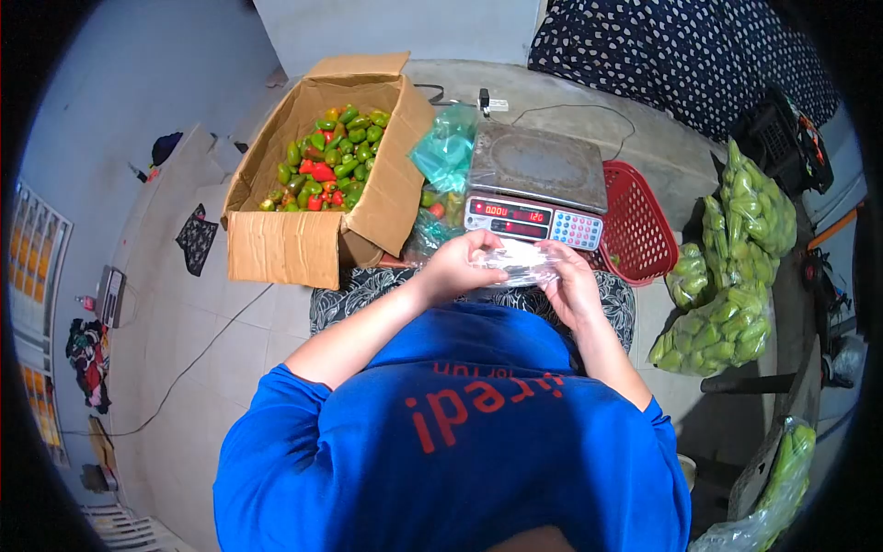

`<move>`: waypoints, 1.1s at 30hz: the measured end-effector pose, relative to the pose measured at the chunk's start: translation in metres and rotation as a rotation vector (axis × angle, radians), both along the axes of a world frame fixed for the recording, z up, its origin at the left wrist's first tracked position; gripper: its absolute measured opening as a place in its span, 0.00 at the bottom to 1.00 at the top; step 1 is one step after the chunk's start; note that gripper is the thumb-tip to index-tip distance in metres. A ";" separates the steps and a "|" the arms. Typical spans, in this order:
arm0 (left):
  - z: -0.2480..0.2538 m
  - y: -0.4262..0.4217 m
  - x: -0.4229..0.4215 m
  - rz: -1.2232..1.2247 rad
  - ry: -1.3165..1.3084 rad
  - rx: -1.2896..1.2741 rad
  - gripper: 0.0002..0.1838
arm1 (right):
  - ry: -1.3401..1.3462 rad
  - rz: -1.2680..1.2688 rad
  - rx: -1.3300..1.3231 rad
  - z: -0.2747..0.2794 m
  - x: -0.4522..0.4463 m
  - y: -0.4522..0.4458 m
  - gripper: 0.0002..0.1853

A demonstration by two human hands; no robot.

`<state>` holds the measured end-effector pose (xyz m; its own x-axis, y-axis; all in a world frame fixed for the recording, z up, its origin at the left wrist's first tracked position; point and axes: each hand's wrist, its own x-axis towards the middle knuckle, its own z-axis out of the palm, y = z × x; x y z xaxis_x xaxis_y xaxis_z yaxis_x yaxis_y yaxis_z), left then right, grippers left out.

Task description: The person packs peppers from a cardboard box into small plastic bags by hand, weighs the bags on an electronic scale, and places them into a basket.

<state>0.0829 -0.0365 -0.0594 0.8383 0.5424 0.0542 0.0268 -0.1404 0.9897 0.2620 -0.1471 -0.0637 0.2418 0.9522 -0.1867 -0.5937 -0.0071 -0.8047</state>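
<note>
Between both hands, in front of my chest, is a clear plastic bag [520, 267], crumpled and shiny. My left hand [464, 265] pinches its left side. On the other side my right hand [572, 281] grips it with bent fingers. Just beyond the hands stands a digital scale [538, 161] with a bare metal plate and a lit red display. To the left, an open cardboard box [285, 247] holds many green and red peppers [331, 161]. Green plastic bags [446, 152] lie between box and scale.
A red plastic basket [644, 221] leans right of the scale. Filled bags of green vegetables [727, 322] sit on the floor at right. A cable [198, 354] crosses the tiles at left. A black patterned cloth [662, 55] hangs at the back.
</note>
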 end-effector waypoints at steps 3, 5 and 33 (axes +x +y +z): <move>-0.020 0.016 0.000 0.140 0.013 -0.223 0.09 | 0.032 0.202 0.139 0.003 -0.013 -0.007 0.16; -0.013 0.014 0.002 0.294 -0.148 -0.339 0.05 | -0.187 0.328 0.108 0.016 -0.028 -0.011 0.17; -0.023 0.009 0.006 0.355 -0.359 -0.580 0.13 | -0.520 -0.092 -0.141 -0.064 0.007 0.032 0.17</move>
